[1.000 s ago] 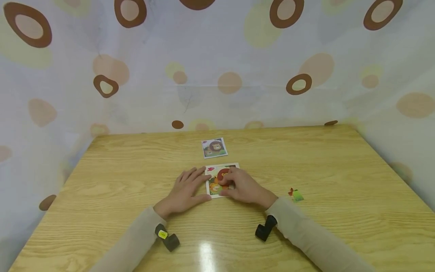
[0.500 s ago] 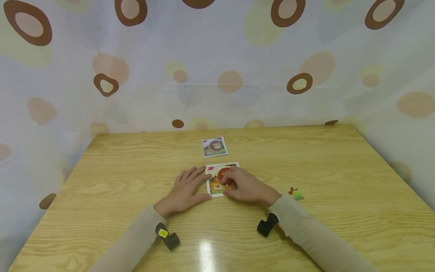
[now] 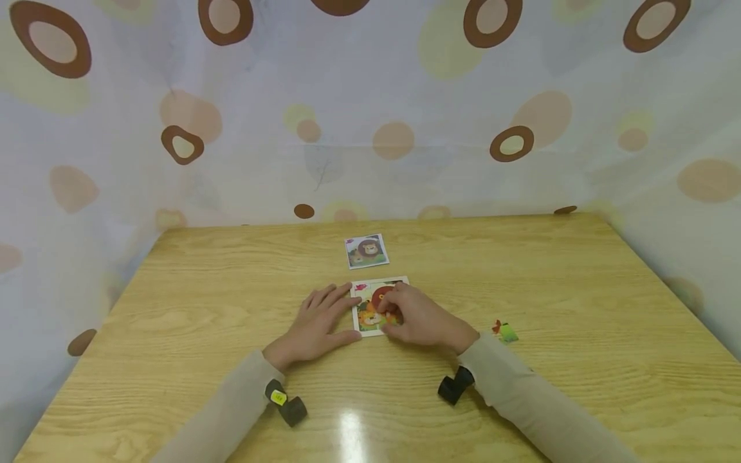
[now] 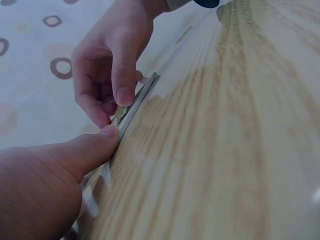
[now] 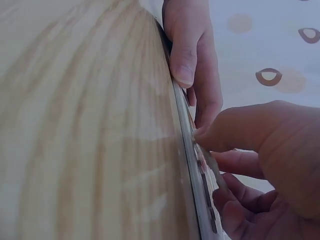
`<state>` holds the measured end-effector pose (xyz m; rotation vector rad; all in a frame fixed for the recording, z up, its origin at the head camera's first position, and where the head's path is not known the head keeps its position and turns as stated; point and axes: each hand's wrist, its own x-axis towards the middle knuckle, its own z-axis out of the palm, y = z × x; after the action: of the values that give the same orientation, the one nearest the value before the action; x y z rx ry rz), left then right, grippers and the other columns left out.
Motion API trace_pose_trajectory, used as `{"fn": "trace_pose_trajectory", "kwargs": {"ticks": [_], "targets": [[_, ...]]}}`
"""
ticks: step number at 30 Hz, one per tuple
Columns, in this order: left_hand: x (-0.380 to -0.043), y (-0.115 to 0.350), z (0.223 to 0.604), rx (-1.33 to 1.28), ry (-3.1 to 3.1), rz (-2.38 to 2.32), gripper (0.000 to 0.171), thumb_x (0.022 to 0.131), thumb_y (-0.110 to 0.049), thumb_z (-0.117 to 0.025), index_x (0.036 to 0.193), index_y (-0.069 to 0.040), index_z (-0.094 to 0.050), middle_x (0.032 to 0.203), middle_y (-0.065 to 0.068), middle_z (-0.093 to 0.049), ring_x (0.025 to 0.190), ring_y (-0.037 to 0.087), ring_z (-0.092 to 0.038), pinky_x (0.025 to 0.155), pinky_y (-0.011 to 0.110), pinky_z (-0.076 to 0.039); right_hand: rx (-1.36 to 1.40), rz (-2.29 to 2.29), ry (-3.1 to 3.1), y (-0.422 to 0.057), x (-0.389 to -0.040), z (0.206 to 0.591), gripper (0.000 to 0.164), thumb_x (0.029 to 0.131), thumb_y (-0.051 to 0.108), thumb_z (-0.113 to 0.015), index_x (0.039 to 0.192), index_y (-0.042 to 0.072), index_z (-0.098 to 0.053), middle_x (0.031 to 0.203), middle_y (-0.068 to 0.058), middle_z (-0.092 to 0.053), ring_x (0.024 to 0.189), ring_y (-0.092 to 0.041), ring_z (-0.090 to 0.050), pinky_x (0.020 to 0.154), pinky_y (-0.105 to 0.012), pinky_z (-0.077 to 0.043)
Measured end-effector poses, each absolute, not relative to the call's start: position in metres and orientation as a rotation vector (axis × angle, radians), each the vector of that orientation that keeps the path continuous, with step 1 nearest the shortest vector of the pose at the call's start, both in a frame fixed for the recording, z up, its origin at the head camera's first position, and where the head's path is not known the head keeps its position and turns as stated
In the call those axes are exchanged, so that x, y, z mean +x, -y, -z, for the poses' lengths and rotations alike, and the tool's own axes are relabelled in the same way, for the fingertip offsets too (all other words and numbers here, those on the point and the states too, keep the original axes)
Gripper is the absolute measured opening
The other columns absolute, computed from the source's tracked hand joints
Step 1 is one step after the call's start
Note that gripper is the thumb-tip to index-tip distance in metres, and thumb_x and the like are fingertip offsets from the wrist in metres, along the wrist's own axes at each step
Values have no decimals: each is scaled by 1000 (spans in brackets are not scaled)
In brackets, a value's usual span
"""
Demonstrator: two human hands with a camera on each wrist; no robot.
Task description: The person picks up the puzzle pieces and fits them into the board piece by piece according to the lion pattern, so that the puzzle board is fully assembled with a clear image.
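A small jigsaw puzzle board (image 3: 356, 323) with a white border and a lion picture lies flat on the table. My left hand (image 3: 315, 325) rests along the board's left side, its fingers spread and straight, the thumb at the near corner. Over the board's right half, my right hand (image 3: 425, 318) pinches a puzzle piece (image 4: 120, 113) between thumb and fingers. In the right wrist view the puzzle piece (image 5: 216, 167) stands tilted against the board. My right hand hides much of the board's right side in the head view.
Behind the board lies a picture card (image 3: 367, 251) with the lion scene. Loose puzzle pieces (image 3: 507, 332), green and red, lie to the right near my right sleeve. A dotted cloth (image 3: 347, 180) hangs along the table's back edge.
My right hand has shifted slightly right over the board with the puzzle piece, and more of the lion cub's face shows. My left hand has stayed in place.
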<state>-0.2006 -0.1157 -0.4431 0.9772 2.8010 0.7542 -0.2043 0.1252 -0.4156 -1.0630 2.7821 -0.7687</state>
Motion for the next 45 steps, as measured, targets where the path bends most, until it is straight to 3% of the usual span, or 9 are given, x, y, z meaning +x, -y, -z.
{"fn": "trace_pose_trajectory", "kwargs": {"ticks": [15, 31, 37, 45], "targets": [[-201, 115, 441, 977, -2789, -762, 61, 93, -43, -60, 144, -14, -45, 159, 11, -25, 145, 39, -18, 114, 63, -9, -967, 906, -2740, -123, -204, 416, 20, 82, 15, -74, 100, 7, -73, 99, -6, -61, 89, -16, -54, 79, -30, -47], [-200, 115, 439, 957, -2782, -770, 61, 93, -43, -59, 144, -14, -46, 159, 12, -25, 145, 40, -18, 114, 62, -9, -988, 1005, -2674, -131, -216, 423, 18, 82, 20, -78, 98, 12, -78, 95, -4, -62, 79, -14, -48, 66, -22, -37], [-200, 117, 441, 952, -2784, -782, 61, 93, -44, -59, 144, -14, -46, 158, 12, -26, 144, 40, -19, 113, 63, -9, -1072, 1016, -2642, -134, -218, 426, 15, 86, 17, -73, 100, 13, -78, 94, -4, -61, 78, -12, -46, 67, -22, -38], [-200, 116, 442, 962, -2785, -772, 61, 93, -44, -59, 144, -14, -45, 158, 12, -26, 144, 41, -19, 113, 63, -10, -993, 1031, -2688, -134, -215, 429, 12, 84, 15, -75, 95, 14, -78, 94, -2, -63, 81, -11, -49, 69, -22, -40]]}}
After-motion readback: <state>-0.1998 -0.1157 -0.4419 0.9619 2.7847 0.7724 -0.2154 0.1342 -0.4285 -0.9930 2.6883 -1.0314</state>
